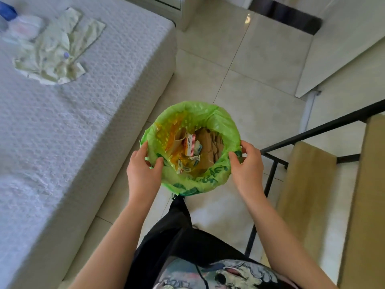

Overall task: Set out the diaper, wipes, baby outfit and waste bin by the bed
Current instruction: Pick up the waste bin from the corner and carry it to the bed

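Observation:
A round waste bin [210, 117] lined with a green plastic bag sits between my hands, above the tiled floor beside the bed. Paper scraps and wrappers lie inside it. My left hand [143, 165] grips its left rim and my right hand [248, 163] grips its right rim. On the bed [73, 126], at the far left, a pale yellow baby outfit [60, 49] lies spread out. A white diaper [27, 26] rests at its upper left, beside a blue-topped pack [7, 10] that is cut off by the frame edge.
The white mattress fills the left side. Glossy beige floor tiles [260, 55] run ahead. A black metal rail [312, 130] and wooden stair treads [308, 184] stand close on the right. White cabinet panels [343, 38] rise at the upper right.

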`<act>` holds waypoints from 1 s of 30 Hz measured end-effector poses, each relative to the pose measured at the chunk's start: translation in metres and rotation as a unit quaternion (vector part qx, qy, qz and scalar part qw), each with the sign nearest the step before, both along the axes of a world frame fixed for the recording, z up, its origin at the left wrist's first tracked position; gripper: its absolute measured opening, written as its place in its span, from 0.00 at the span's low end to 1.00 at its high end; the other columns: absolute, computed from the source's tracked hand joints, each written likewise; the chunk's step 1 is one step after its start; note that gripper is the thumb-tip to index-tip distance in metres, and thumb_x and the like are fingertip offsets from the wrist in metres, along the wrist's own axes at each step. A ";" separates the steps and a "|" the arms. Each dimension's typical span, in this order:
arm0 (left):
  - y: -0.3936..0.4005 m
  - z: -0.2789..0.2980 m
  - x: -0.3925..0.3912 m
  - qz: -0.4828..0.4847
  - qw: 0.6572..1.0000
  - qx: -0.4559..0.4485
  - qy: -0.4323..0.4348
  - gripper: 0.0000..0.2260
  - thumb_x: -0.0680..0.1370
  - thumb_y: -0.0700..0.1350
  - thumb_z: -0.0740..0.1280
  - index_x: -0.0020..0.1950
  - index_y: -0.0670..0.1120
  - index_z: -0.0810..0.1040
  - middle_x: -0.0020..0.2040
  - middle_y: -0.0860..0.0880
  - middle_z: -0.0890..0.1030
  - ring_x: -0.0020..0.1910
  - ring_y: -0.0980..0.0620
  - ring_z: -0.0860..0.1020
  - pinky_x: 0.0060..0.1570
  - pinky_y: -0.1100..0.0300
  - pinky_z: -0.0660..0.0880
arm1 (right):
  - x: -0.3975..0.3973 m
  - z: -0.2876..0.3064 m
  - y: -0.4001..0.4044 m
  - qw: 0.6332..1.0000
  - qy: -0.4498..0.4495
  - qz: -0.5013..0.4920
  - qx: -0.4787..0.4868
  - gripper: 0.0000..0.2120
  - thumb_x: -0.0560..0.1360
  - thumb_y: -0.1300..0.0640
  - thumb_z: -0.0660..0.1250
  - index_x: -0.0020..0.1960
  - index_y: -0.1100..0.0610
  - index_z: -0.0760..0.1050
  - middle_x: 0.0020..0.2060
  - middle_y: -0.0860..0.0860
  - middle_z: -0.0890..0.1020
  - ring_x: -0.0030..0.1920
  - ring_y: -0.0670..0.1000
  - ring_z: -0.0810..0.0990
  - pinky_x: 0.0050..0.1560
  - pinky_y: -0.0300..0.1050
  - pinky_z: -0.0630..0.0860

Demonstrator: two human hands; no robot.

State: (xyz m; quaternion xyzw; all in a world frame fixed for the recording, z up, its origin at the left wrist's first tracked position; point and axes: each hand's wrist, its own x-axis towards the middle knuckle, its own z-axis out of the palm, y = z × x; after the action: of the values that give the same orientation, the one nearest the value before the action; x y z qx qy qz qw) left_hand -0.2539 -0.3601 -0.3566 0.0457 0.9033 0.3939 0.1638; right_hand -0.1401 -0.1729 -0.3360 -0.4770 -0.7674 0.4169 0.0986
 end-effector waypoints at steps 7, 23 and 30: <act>0.069 -0.005 -0.088 -0.071 0.997 0.015 -0.004 0.26 0.76 0.45 0.69 0.73 0.48 0.69 0.56 0.49 0.78 0.48 0.51 0.77 0.46 0.62 0.69 | -0.061 0.002 0.051 0.997 0.000 -0.075 -0.007 0.18 0.77 0.60 0.65 0.66 0.57 0.70 0.54 0.50 0.70 0.52 0.45 0.70 0.56 0.39 0.67; 0.277 -0.016 -0.210 -0.094 0.995 0.020 -0.004 0.23 0.75 0.46 0.68 0.70 0.51 0.73 0.54 0.48 0.80 0.43 0.53 0.79 0.44 0.63 0.72 | -0.175 -0.006 0.259 0.997 0.006 -0.082 0.005 0.18 0.77 0.59 0.65 0.66 0.58 0.71 0.57 0.55 0.73 0.51 0.46 0.70 0.52 0.36 0.65; 0.397 -0.003 -0.250 -0.053 0.998 0.027 -0.011 0.21 0.73 0.47 0.66 0.67 0.54 0.75 0.52 0.48 0.81 0.45 0.49 0.80 0.51 0.47 0.78 | -0.235 0.005 0.392 0.999 0.005 -0.035 0.032 0.18 0.76 0.60 0.65 0.66 0.59 0.71 0.57 0.57 0.73 0.50 0.46 0.70 0.52 0.34 0.63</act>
State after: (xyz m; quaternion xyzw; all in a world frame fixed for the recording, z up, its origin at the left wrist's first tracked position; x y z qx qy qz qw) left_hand -0.5044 0.0373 -0.3600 0.0937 0.8868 0.4090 0.1937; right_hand -0.3755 0.2189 -0.3313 -0.4980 -0.7626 0.3911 0.1321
